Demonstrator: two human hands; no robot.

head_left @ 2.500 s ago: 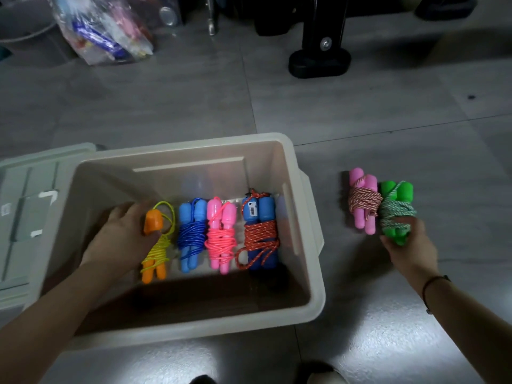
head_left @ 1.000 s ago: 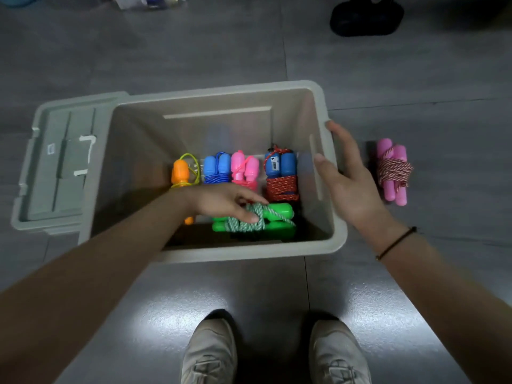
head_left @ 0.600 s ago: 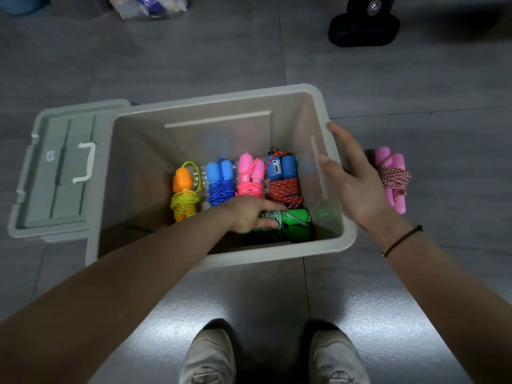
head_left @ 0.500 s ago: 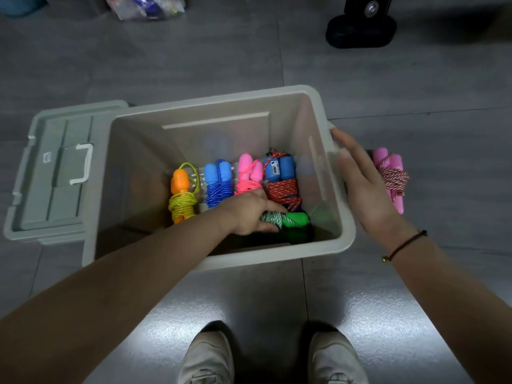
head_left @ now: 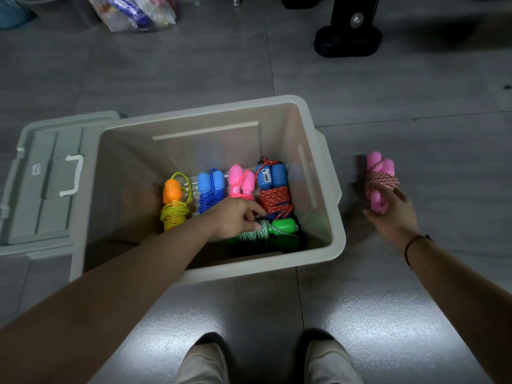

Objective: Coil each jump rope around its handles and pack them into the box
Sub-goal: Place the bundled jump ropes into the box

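Observation:
The beige box [head_left: 194, 113] stands open on the floor. Along its bottom lie coiled ropes: orange-yellow [head_left: 174, 202], blue [head_left: 210, 189], pink [head_left: 240, 180], and blue handles bound in red cord [head_left: 273, 189]. In front of them a green jump rope [head_left: 279, 228] lies crosswise. My left hand [head_left: 235, 220] is inside the box, its fingers curled round the left end of the green rope. On the floor to the right of the box lies a pink jump rope with red-white cord [head_left: 378, 171]. My right hand [head_left: 393, 214] grips its near end, slightly blurred.
The box lid [head_left: 41, 187] lies flat to the left of the box. A clear bag of items [head_left: 133, 9] sits at the far left, a black stand base [head_left: 347, 41] at the far right. My two shoes [head_left: 205, 361] are near the bottom edge.
My right hand left the box's right rim and moved right onto the pink rope on the floor. My left hand stayed on the green rope in the box.

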